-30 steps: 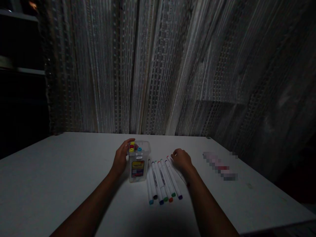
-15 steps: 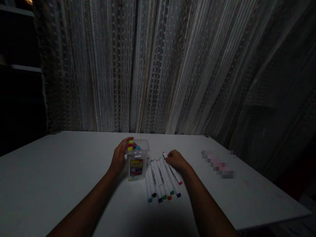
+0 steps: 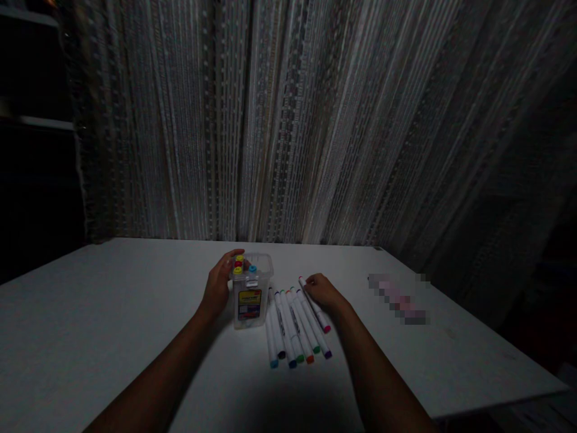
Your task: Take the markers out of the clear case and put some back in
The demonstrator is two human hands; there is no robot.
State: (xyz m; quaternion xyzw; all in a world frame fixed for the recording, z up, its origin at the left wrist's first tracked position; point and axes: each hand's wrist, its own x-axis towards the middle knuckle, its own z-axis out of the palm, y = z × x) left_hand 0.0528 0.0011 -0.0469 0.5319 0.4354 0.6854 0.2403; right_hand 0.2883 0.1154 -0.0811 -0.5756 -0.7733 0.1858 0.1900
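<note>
A clear plastic marker box [image 3: 250, 296] with a yellow label stands on the white table [image 3: 90, 325], with three capped markers upright inside it. My left hand [image 3: 219, 284] is wrapped round its left side. Right of the box lies a row of several white markers [image 3: 293, 328] with coloured caps. My right hand [image 3: 322, 291] is closed on a white marker with a pink cap [image 3: 314, 305], holding it at the right end of that row, tilted over the others.
A blurred pinkish object [image 3: 396, 297] lies on the table to the right. Striped pale curtains [image 3: 293, 120] hang behind the table's far edge. A dark shelf unit stands at the left. The room is dim.
My right hand has picked a pink-capped marker from the table's right side and brought it leftward onto the row. My left hand has stayed on the box.
</note>
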